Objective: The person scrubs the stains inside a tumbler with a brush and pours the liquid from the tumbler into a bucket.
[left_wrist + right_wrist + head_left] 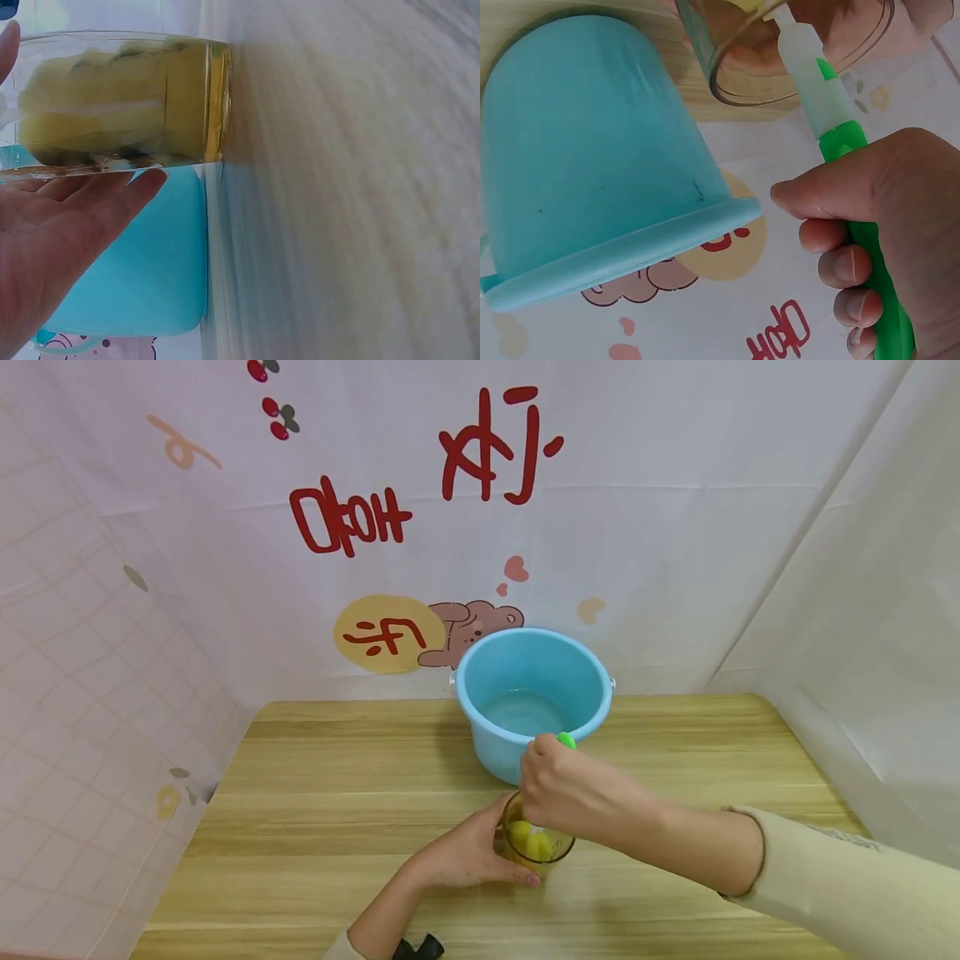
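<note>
An amber-tinted drinking glass (561,852) stands on the wooden table, and my left hand (467,853) holds it, thumb on the near side and fingers behind. Inside it is the yellow sponge head (537,846) of a cup brush, seen through the wall in the left wrist view. My right hand (576,787) grips the brush's green handle (889,300) from above, fingers wrapped round it. The white neck (802,56) of the brush slants into the glass mouth in the right wrist view. The right hand hides part of the rim in the head view.
A light-blue bucket (487,752) with a little water in its bottom stands just behind the glass. The wooden table (315,810) meets a printed white cloth backdrop (660,568) at its rear edge. A small black object (427,947) shows by the left wrist.
</note>
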{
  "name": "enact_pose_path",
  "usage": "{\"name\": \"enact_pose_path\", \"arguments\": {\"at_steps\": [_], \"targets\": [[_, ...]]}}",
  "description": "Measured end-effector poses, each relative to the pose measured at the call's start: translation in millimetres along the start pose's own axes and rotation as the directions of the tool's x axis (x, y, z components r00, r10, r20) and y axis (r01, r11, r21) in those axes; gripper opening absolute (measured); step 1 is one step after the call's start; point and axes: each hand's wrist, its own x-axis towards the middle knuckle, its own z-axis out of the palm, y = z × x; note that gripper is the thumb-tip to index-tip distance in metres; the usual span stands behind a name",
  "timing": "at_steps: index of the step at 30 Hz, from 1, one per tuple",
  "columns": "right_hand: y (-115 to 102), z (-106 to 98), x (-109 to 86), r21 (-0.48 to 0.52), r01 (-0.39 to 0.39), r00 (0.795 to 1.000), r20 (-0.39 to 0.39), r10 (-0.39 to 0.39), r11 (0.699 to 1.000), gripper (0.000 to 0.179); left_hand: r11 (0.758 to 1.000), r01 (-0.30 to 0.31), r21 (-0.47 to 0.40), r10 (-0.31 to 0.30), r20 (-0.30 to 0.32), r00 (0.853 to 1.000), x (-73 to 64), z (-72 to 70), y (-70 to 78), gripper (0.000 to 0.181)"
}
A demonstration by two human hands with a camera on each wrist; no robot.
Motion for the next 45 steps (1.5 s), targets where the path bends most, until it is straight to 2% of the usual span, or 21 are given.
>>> {"name": "enact_pose_path", "arguments": {"at_steps": [4, 7, 12, 22, 28, 31, 45], "targets": [[1.9, 0.1, 10.6, -0.017, 0.017, 0.999, 0.040, -0.017, 1.000, 0.032, 1.000, -0.012, -0.023, 0.012, 0.015, 1.000, 0.3, -0.4, 0.1, 0.088], [4.1, 3.2, 15.7, -0.026, 0.021, 0.997, 0.076, -0.019, 0.999, 0.030, 1.000, -0.007, 0.010, 0.007, 0.002, 1.000, 0.5, -1.0, 0.1, 0.092], [8.1, 10.8, 17.5, -0.027, 0.005, 0.996, 0.084, -0.003, 1.000, 0.026, 0.999, 0.015, 0.041, -0.015, -0.010, 1.000, 1.4, -1.2, -0.1, 0.095], [9.9, 26.6, 6.0, -0.001, -0.054, 0.997, 0.055, 0.054, 0.999, 0.038, 0.999, 0.017, 0.045, -0.015, -0.025, 1.000, 0.2, -0.6, 1.3, 0.092], [9.0, 32.6, -6.3, 0.032, -0.076, 0.994, 0.075, 0.074, 0.997, 0.042, 0.996, 0.041, 0.076, -0.038, -0.040, 0.998, -1.4, 1.0, 3.7, 0.095], [8.5, 32.1, -11.4, 0.040, -0.076, 0.993, 0.094, 0.072, 0.996, 0.042, 0.995, 0.050, 0.083, -0.046, -0.049, 0.998, -1.4, 1.8, 3.5, 0.096], [0.5, 17.2, -23.5, -0.014, -0.099, 0.988, 0.120, 0.100, 0.995, 0.037, 0.998, 0.065, 0.008, -0.065, -0.023, 0.998, -2.5, 2.4, 2.4, 0.093]]}}
